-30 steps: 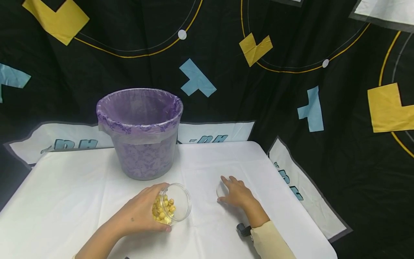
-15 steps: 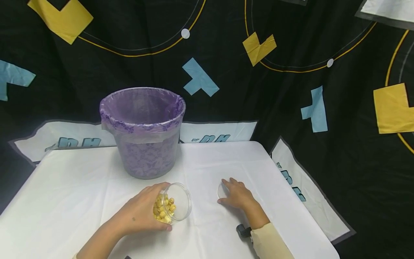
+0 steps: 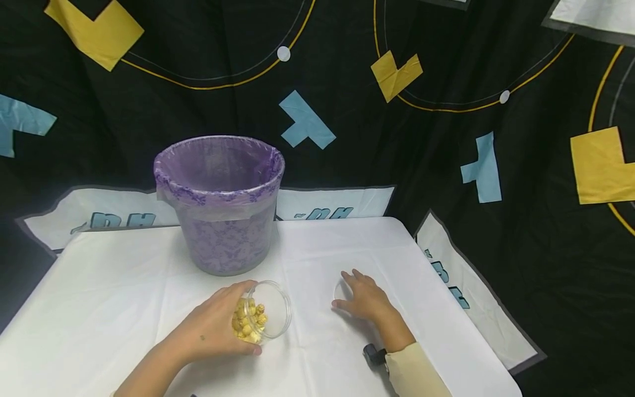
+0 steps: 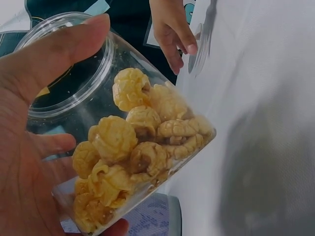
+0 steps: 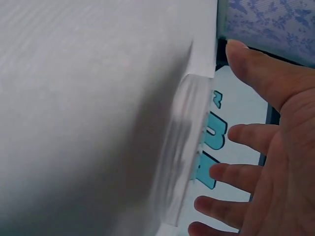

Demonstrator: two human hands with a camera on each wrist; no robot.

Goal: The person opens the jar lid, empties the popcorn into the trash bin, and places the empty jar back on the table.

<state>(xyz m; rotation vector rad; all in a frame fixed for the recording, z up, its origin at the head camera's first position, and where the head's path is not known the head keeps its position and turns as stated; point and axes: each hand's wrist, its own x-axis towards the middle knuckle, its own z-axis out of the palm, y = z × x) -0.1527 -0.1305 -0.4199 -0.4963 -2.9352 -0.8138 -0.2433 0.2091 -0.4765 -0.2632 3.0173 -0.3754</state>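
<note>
My left hand (image 3: 218, 325) grips a clear plastic jar (image 3: 279, 309), thumb on one side and fingers on the other. Tilted, its open mouth points to the right in the head view. Round golden popcorn (image 4: 110, 140) is gathered in its lower part. To the right, a clear round lid (image 3: 340, 291) lies flat on the tabletop, partly covered by my right hand (image 3: 367, 298). In the right wrist view that hand has its thumb and fingers spread around the lid (image 5: 179, 152), with visible space between; I see no grip on it.
A purple-patterned bin (image 3: 225, 242) with a translucent liner stands at the back left of the white-covered table (image 3: 99, 309). Behind hangs a black curtain (image 3: 347, 165) with yellow and blue shapes. Beside my right wrist is a small dark device (image 3: 374, 354).
Both hands, the jar and the lid keep nearly the same places. The head view has shifted slightly.
</note>
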